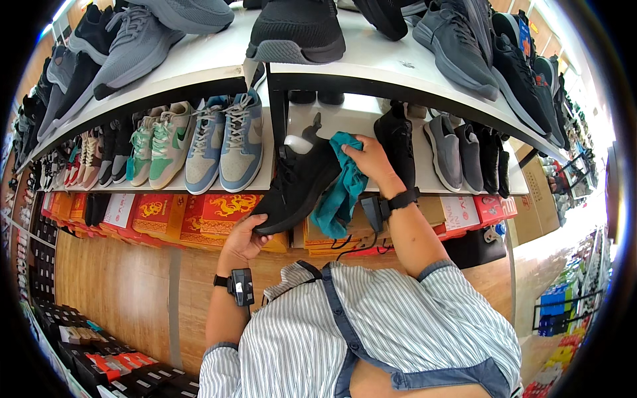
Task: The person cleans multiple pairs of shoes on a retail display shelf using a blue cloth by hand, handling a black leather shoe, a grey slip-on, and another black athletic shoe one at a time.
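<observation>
A black lace-up sneaker (298, 186) hangs tilted before the lower shelf, its toe pointing down to the left. My left hand (244, 234) grips it by the toe. In my right hand (368, 156) is a crumpled teal cloth (343, 191), pressed against the heel end of the sneaker. A grey and white shoe-tree-like insert (301, 142) sticks up at the sneaker's opening. Beyond my right wrist, another black sneaker (396, 144) rests on the lower shelf.
The white upper shelf (209, 59) overhangs the work, carrying grey and black sneakers. Blue-grey sneakers (241, 142) and grey slip-ons (443, 149) line the white lower shelf (356, 119). Red and gold boxes (199, 216) are stacked underneath. Shoeboxes (129, 368) lie at the lower left.
</observation>
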Action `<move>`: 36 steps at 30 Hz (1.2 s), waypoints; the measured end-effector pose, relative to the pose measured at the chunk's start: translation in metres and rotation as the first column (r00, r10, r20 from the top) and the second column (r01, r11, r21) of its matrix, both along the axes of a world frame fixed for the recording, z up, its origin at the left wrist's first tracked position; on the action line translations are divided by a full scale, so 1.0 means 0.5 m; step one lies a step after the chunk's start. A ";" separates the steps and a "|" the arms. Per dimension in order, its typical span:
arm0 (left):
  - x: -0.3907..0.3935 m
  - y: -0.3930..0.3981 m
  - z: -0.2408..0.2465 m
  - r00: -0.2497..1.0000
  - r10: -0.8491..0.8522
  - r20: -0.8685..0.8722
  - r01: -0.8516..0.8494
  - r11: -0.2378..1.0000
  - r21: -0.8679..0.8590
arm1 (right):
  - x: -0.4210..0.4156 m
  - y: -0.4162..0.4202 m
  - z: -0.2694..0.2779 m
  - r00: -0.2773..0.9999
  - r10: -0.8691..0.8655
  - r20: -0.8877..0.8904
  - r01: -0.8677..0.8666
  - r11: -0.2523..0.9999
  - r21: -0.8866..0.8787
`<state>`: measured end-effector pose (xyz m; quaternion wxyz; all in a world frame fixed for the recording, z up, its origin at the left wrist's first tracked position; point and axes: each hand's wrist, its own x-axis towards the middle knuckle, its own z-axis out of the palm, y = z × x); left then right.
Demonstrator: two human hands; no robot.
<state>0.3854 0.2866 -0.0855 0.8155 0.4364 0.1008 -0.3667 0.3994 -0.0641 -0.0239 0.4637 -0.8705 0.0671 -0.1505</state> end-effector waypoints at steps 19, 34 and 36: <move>-0.014 -0.028 -0.005 0.983 0.077 -0.166 -0.109 0.974 -0.197 | -0.106 0.164 -0.043 0.884 0.196 0.425 -0.117 0.972 -0.206; -0.044 -0.089 0.020 0.966 0.184 -0.183 -0.221 0.953 -0.206 | -0.194 0.247 -0.016 0.769 0.567 0.295 -0.302 0.730 -0.614; -0.053 -0.100 0.030 0.970 0.180 -0.163 -0.213 0.952 -0.217 | -0.195 0.266 -0.023 0.754 0.590 0.290 -0.256 0.670 -0.697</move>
